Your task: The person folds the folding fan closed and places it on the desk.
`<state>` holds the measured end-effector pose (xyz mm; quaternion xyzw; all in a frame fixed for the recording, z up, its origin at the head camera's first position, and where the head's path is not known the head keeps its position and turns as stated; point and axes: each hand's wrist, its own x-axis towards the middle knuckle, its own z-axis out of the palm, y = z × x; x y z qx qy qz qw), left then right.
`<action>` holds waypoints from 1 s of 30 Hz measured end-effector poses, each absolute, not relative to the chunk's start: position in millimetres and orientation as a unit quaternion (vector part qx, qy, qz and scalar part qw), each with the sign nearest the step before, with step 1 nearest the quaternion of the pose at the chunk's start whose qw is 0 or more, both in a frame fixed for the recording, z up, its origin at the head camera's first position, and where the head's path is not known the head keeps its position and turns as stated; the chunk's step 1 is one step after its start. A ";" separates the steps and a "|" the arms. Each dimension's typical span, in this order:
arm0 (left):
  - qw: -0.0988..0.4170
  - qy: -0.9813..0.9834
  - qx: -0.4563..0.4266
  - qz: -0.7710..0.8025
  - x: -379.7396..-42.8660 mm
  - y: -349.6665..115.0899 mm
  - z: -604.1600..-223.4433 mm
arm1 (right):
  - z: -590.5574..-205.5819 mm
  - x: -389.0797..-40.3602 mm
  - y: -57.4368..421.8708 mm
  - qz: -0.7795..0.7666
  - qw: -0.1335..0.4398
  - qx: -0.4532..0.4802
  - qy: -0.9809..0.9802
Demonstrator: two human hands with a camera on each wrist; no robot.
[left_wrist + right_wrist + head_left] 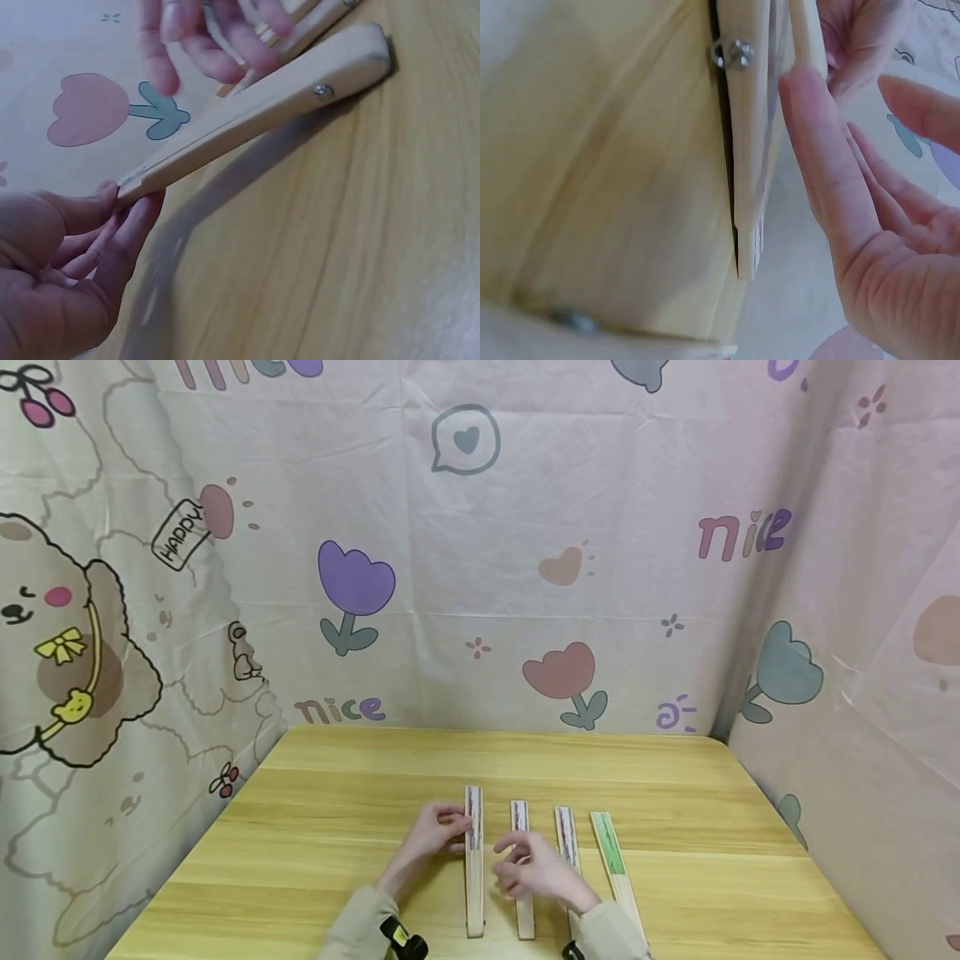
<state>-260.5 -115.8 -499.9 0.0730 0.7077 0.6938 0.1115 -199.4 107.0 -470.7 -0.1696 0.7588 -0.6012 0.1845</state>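
Observation:
A folded wooden folding fan (475,885) stands leftmost of the row in the head view. My left hand (438,831) pinches it by its far, paper-covered end. In the left wrist view my left hand (75,262) has thumb and fingers on that fan's (255,112) tip, and the riveted end lies away to the upper right. My right hand (536,868) hovers over the second folding fan (525,918), its fingers loosely bent and holding nothing. From the right wrist, a fingertip of my right hand (855,195) appears close to the held fan (808,34); whether they touch, I cannot tell.
To the right lie a third folded fan (566,831), partly covered by my right arm, and a fan with a green section (611,847). All rest on a wood-grain table (337,802). Printed curtains (465,527) surround its back and sides.

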 end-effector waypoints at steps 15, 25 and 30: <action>0.082 0.761 0.024 0.643 -258.9 -109.1 -501.1 | -467.3 -197.5 107.5 -0.585 0.185 -0.172 0.771; 0.048 0.803 0.034 0.593 -251.1 -111.1 -490.1 | -459.9 -195.9 113.2 -0.573 0.178 -0.179 0.780; 0.045 0.812 0.047 0.581 -248.4 -119.6 -486.9 | -455.8 -201.3 125.8 -0.550 0.159 -0.198 0.796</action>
